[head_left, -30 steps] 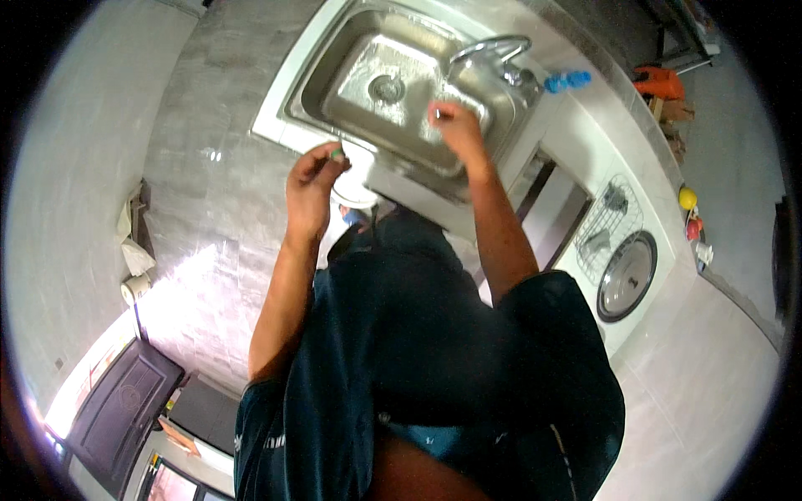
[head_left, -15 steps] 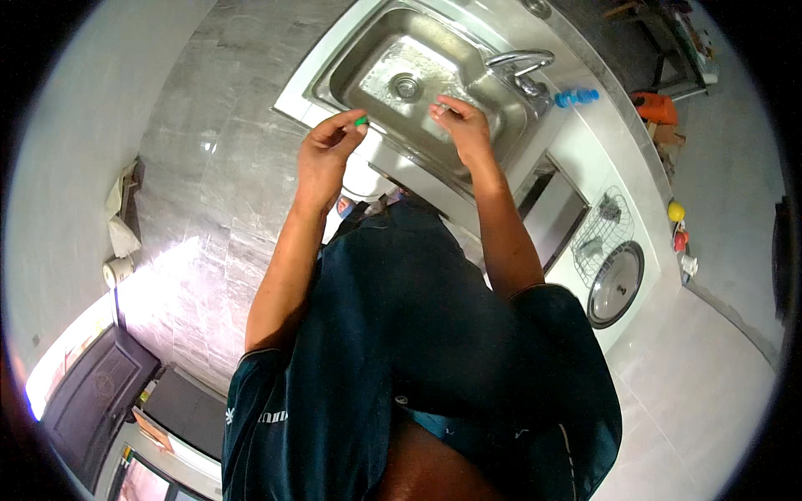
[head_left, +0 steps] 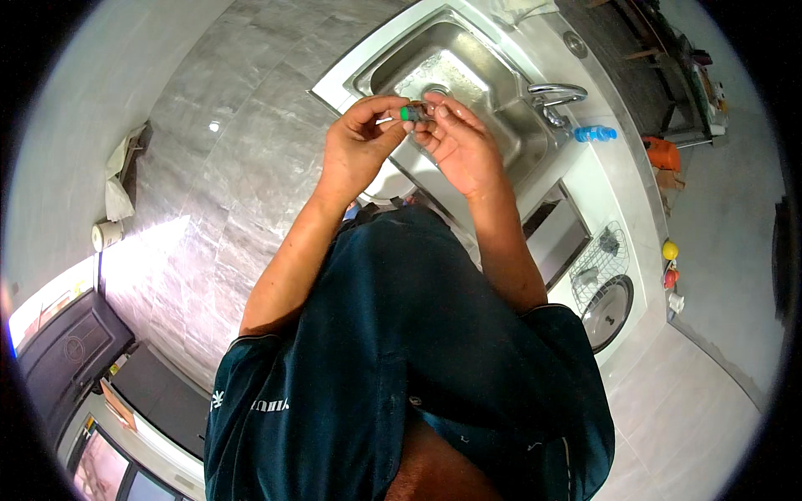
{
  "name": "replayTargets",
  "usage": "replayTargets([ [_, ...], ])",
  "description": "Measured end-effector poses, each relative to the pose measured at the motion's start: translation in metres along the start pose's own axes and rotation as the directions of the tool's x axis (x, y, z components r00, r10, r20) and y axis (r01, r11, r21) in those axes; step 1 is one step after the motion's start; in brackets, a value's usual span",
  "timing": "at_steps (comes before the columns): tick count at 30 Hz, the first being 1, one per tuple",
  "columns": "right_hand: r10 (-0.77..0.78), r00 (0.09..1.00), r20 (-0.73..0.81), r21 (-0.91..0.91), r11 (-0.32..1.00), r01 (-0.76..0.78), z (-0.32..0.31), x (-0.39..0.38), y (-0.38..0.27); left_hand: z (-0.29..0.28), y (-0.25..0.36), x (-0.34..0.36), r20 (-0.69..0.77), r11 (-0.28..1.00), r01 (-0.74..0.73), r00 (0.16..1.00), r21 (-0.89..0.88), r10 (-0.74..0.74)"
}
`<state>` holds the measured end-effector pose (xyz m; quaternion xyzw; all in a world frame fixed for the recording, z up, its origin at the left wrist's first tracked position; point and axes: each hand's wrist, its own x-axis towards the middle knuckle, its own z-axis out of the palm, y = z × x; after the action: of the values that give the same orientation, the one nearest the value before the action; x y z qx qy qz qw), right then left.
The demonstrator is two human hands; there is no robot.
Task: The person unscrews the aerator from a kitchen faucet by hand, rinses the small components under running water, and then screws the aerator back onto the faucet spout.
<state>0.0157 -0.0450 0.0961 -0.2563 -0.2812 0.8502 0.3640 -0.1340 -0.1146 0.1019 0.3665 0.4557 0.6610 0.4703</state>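
Both my hands meet over the near edge of a stainless steel sink [head_left: 528, 159]. Between the thumb and fingers of my left hand [head_left: 355, 146] is a small green cap [head_left: 407, 113]. A small, dark, partly see-through piece [head_left: 420, 113] sits against the cap on its right, and its kind is unclear. My right hand [head_left: 468, 150] pinches that piece from the other side, palm partly turned up. Fingers hide some of it, and whether cap and piece are joined cannot be told.
A chrome faucet [head_left: 558, 90] rises at the sink's right, beside a blue bottle [head_left: 595, 134]. Further along the white counter are a wire rack [head_left: 595, 271] and a round glass lid [head_left: 608, 313]. Grey tiled floor [head_left: 251, 125] lies to the left.
My hands were apart, the left one holding the green cap. They have come together, and the dark piece now shows between them. The view has shifted slightly.
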Motion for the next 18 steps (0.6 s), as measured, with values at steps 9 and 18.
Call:
replayTargets([
  [9,-0.054,0.998,0.014,-0.051,0.997,0.055,0.02,0.002,0.024,-0.017,0.002,-0.004,-0.016,0.976,-0.07,0.997,0.206,0.075],
  [18,-0.127,0.991,0.043,-0.168,0.977,0.132,0.022,0.003,0.026,-0.025,0.0,-0.004,-0.021,0.966,-0.078,0.996,0.248,0.086],
])
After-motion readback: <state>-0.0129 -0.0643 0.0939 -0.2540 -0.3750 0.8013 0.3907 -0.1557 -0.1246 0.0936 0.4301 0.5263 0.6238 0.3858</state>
